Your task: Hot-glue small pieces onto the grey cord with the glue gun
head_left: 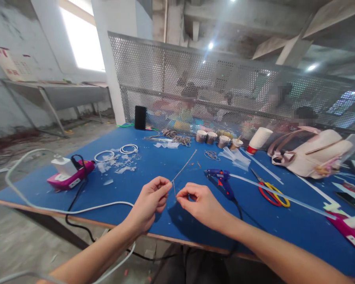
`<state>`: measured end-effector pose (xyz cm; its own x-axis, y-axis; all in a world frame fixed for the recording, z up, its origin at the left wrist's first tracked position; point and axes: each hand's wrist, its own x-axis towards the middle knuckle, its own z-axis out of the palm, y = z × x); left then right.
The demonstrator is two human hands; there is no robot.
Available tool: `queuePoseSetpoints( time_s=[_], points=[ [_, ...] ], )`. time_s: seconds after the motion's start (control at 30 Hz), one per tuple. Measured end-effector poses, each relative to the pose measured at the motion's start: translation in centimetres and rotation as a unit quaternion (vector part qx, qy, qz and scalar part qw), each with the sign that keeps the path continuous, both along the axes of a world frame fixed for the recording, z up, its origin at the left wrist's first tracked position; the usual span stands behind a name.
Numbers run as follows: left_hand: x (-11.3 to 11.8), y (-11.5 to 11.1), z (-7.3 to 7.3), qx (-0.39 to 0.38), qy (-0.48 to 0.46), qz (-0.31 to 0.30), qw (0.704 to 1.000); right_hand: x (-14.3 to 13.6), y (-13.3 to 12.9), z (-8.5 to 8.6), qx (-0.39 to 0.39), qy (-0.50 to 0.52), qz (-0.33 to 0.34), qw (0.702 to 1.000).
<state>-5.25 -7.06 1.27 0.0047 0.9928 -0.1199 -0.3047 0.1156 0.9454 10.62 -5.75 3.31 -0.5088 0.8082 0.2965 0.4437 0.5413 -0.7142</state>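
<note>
While both hands hover just above the near edge of the blue table [154, 165], they pinch a thin wire [184, 166] between them. Left hand [150, 201]: thumb + forefinger closed on the wire's near end, other fingers curled under. Right hand [199, 203]: fingertips also pinched narrow, just beside the left, w/ a short bit of wire hanging down in the gap btwn the two. From the left fingertips the wire runs up and away to the right, a long straight line across the table; can't tell if the far end touches the surface.

Just right of the right hand lies a blue glue gun [221, 181], its black cord passing behind the wrist. Further right: scissors [272, 192] w/ red + yellow handles, and a long clear glue stick [284, 195] lying across them. Far right, a pink bag [310, 154] and a white paper cup [258, 140] on its side.

Left of the hands, well apart: a pink power strip [69, 175] w/ a white charger plugged in, white cable [77, 209] looping off the table edge. Near it, two white rings [116, 152] and clear plastic scraps [118, 163]. At the back, a black box [140, 117], small tape rolls [213, 137], and a perforated metal screen [213, 86] w/ other people blurred behind it.
</note>
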Motion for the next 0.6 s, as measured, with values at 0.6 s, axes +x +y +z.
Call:
queuePoseSetpoints(
  time_s=[0.6],
  points=[
    [-0.9, -0.7, -0.5, -0.122, 0.023, -0.291, 0.949, 0.5, 4.4, -0.3, -0.124, 0.029, 0.149, 0.98]
  ],
)
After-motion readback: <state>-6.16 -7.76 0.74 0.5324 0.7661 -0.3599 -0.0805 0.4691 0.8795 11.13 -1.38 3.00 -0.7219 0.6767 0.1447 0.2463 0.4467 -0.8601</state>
